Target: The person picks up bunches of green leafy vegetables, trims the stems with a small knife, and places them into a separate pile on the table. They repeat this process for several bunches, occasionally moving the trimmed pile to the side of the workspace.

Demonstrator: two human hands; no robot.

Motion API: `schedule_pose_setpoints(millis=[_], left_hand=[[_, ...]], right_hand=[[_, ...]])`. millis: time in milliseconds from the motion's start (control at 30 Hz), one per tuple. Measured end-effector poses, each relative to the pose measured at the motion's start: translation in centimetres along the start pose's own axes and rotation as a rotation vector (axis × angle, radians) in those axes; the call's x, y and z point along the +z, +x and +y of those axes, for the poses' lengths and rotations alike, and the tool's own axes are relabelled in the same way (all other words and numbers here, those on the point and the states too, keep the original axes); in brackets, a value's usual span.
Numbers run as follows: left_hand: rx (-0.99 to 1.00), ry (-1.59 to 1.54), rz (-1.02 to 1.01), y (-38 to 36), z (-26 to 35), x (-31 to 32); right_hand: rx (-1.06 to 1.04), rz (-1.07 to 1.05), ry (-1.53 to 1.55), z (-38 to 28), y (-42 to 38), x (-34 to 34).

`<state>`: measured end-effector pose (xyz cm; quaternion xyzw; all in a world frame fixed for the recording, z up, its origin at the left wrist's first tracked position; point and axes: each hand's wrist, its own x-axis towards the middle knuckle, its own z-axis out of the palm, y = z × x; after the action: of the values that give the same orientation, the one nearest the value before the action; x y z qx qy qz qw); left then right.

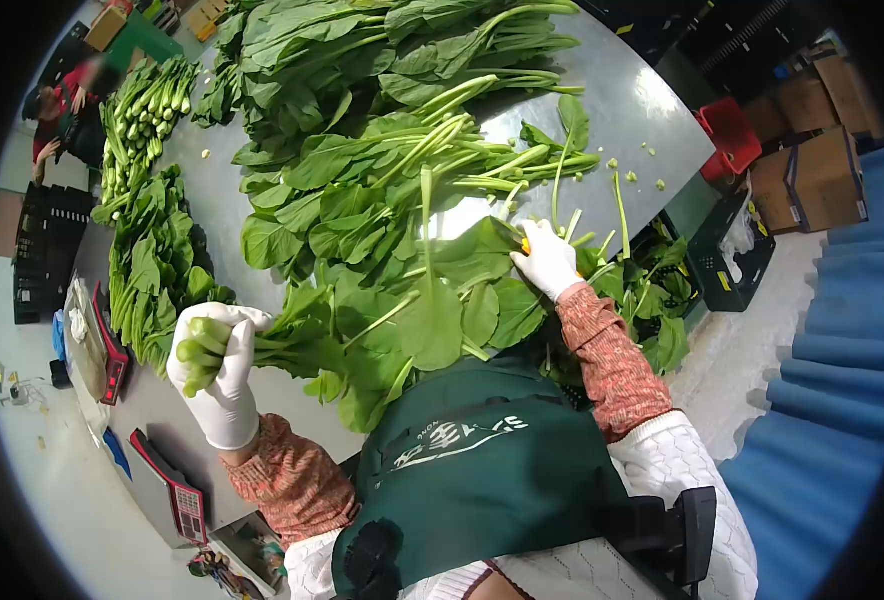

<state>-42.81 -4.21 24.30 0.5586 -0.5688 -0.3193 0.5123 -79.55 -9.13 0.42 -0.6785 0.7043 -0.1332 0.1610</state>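
My left hand point(217, 368), in a white glove, is closed round a bunch of leafy greens, its pale cut stem ends point(202, 352) showing at the left and its leaves spreading right. My right hand point(547, 260), also gloved, is closed on a small orange-handled tool point(526, 245) at the near side of the pile, mostly hidden by the fingers. Loose broad leaves point(432, 325) lie between my two hands. Beyond them a large heap of greens point(312, 70) covers the metal table point(652, 110).
More bunches point(147, 120) lie at the left. Two red scales point(177, 485) stand at the lower left. Black crates point(47, 250), a red basket point(730, 138), and cardboard boxes point(807, 180) surround the table. Another person point(72, 115) is at the upper left.
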Motion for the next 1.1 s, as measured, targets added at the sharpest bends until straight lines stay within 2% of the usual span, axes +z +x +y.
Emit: schedule_pose_setpoints(millis=[33, 67, 167, 200, 233, 300, 333, 433, 467, 567, 667, 767, 800, 833, 867, 933, 1033, 1100], left_hand=[[-0.004, 0.006, 0.006, -0.1, 0.0, -0.2], [-0.008, 0.012, 0.01, -0.3, -0.1, -0.4], [-0.01, 0.024, 0.03, -0.6, -0.1, -0.8], [-0.011, 0.035, 0.04, -0.7, 0.0, -1.0], [-0.013, 0.046, 0.049, -0.8, 0.0, -1.2], [-0.027, 0.037, 0.062, -1.0, -0.4, -1.6], [-0.033, 0.031, 0.064, -1.1, -0.5, -1.6], [-0.051, 0.001, 0.054, -1.0, -0.6, -0.9], [-0.054, 0.012, 0.052, -1.0, -0.5, -0.6], [-0.037, 0.021, 0.012, -0.9, -0.8, -0.8], [-0.021, 0.07, 0.018, -1.0, -0.6, -1.2], [-0.023, 0.119, 0.05, -1.3, -0.7, -1.5], [-0.024, 0.138, 0.064, -1.2, -0.6, -1.6], [-0.018, 0.145, 0.068, -1.3, -0.5, -1.5], [-0.012, 0.15, 0.069, -1.3, -0.4, -1.4], [0.03, 0.213, 0.059, -1.1, -0.1, -1.3], [0.035, 0.162, 0.037, -0.7, 0.4, 0.0], [0.214, 0.318, 0.021, -0.3, 1.2, 1.6]], right_hand=[[0.022, -0.033, -0.056, -0.1, 0.2, 0.1], [-0.046, 0.014, 0.006, -0.1, 0.2, -0.3], [-0.077, 0.052, 0.182, 1.5, 1.0, -0.9], [-0.013, -0.004, 0.217, 2.0, 1.7, -1.7], [0.095, -0.16, 0.431, 1.8, 1.9, -3.2], [0.106, -0.223, 0.986, 0.6, 1.9, -5.3], [0.279, -0.383, 0.931, 0.4, 2.4, -7.0], [0.313, -0.327, 1.189, 0.8, 2.9, -5.1], [0.4, -0.301, 1.172, 0.2, 2.8, -5.0], [0.439, -0.389, 1.104, -1.9, 2.5, -5.2], [0.225, -0.262, 1.006, -3.2, 2.5, -4.9], [-0.089, -0.046, 0.892, -5.7, 2.4, -9.3], [-0.138, 0.014, 0.744, -7.2, 1.8, -12.9], [-0.231, 0.111, 1.016, -8.7, 1.2, -15.0], [-0.129, 0.102, 1.033, -10.1, 0.0, -18.5], [-0.236, 0.229, 1.116, -10.9, -0.4, -21.5], [-0.217, 0.324, 1.04, -11.4, 0.1, -22.0], [-0.261, 0.351, 0.993, -11.9, -0.1, -21.6]])
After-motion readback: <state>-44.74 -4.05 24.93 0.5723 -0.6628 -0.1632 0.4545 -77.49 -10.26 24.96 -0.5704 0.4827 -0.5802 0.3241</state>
